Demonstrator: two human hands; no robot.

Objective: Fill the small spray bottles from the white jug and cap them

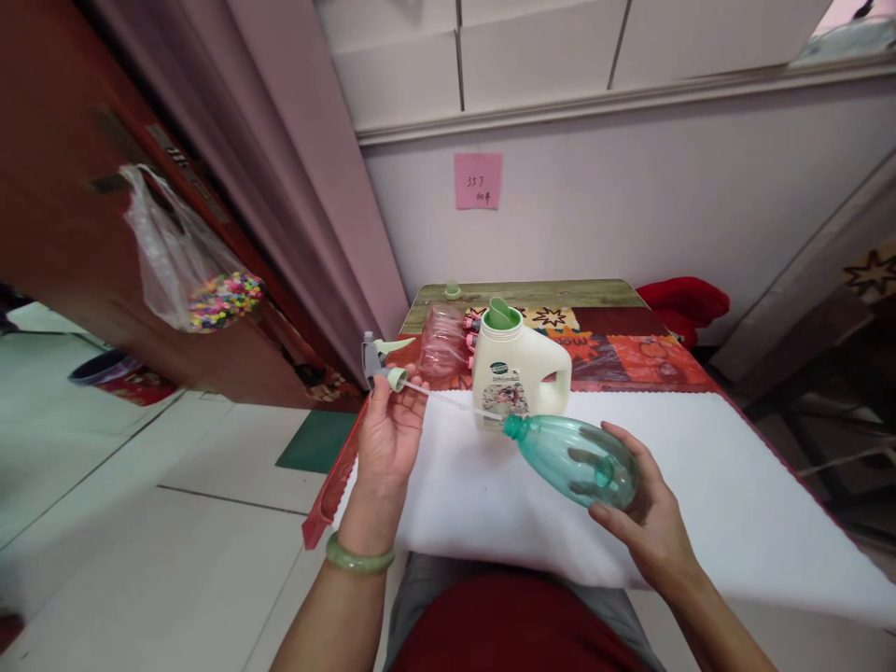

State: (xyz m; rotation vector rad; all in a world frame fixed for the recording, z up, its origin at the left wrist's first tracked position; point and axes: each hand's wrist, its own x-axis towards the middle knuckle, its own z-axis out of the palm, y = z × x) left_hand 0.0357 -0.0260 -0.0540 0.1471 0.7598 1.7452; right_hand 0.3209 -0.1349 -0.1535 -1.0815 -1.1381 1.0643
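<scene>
My left hand (390, 429) grips a grey and pale green trigger spray head (378, 362) by its collar. From that collar a thin clear dip tube slants down to the right, its end at the mouth of a green see-through bottle (570, 455). Whether the tip is inside the neck I cannot tell. My right hand (648, 513) is wrapped round the bottle's base, holding it tilted with the neck to the left. Behind them stands a cream jug (522, 369) with a handle, a printed label and a green spout, uncapped.
Pink see-through bottles (442, 341) with pink tops lie left of the jug. A small green cap (453, 290) sits at the table's back. White cloth (686, 485) covers the table's front. A bag of colourful bits (224, 299) hangs on the door at left.
</scene>
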